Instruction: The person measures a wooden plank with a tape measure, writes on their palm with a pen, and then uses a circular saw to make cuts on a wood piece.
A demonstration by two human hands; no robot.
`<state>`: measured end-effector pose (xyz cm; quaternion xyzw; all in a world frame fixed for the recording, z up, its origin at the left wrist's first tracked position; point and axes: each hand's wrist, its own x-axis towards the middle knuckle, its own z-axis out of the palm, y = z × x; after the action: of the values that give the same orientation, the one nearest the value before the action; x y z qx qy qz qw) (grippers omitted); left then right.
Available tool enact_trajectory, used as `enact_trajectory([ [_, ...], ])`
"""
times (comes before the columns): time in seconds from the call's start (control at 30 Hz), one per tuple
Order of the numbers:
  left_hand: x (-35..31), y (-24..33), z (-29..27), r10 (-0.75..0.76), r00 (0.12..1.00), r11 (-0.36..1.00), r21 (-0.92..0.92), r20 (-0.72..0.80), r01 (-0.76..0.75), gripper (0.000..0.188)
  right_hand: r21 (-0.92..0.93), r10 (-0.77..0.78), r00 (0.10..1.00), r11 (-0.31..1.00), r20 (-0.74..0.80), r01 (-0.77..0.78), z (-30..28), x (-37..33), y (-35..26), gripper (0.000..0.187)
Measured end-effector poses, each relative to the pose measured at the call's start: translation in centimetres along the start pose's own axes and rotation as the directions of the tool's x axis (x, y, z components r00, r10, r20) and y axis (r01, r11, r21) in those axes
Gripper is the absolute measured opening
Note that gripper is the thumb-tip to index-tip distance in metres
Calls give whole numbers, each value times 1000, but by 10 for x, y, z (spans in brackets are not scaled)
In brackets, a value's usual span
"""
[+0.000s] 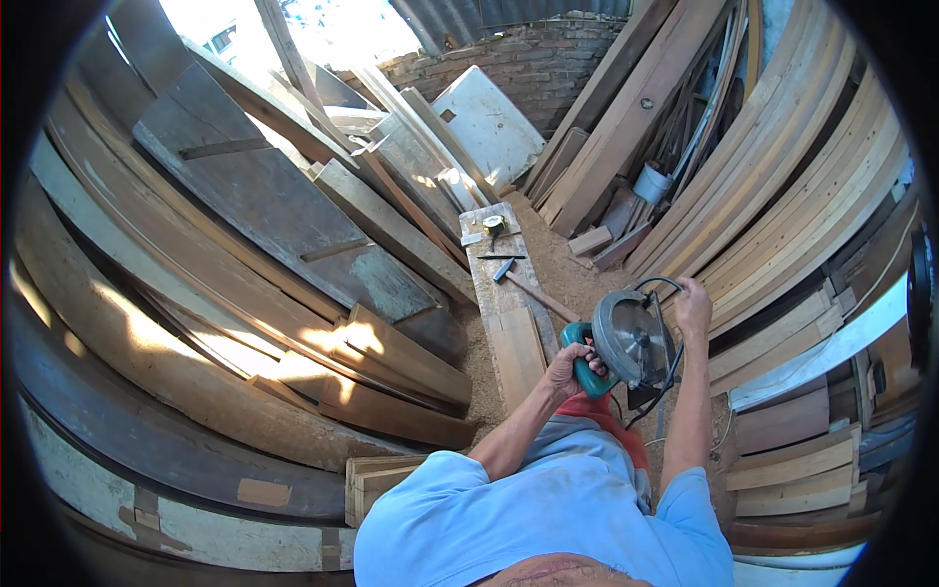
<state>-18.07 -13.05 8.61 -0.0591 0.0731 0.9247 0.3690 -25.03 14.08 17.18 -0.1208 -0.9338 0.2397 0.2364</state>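
Observation:
My left hand (575, 370) is wrapped round the green handle of a circular saw (636, 338), held up in front of my legs. The saw's grey guard and round blade face upward and to the right. A black power cord (675, 367) loops round the saw's right side. At the top of that loop my right hand (693, 305) is closed on the cord, beside the saw. Just beyond the saw lies a narrow work bench (486, 284) with a short wooden board (516, 354), a hammer (528, 289), a dark pencil-like stick (501, 257) and a tape measure (493, 226).
Long planks (205, 254) are stacked along the left, and more timber (782, 186) leans along the right. A white bucket (651, 183) stands among offcuts at the far right. Sawdust covers the floor (558, 259). A brick wall (509, 73) closes the back.

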Motion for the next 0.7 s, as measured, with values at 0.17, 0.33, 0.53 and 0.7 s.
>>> enact_trajectory([
  [0.17, 3, 0, -2, -13, 999, 1000, 17, 40, 12, 6, -72, 187, 910, 982, 369, -172, 17, -4, 47, 39],
  [0.33, 1, -4, -18, -26, 998, 998, 51, 51, 23, 8, 113, 342, 804, 888, 487, -446, 6, -9, 21, 37],
  [0.53, 6, -6, -17, -16, 996, 999, 39, 84, 13, 10, -55, 368, 718, 906, 591, -419, 10, -16, 81, 38],
  [0.7, -4, -8, -13, 9, 998, 997, 75, 61, -13, 14, -117, 227, 908, 973, 353, -198, 8, -27, 40, 32],
])
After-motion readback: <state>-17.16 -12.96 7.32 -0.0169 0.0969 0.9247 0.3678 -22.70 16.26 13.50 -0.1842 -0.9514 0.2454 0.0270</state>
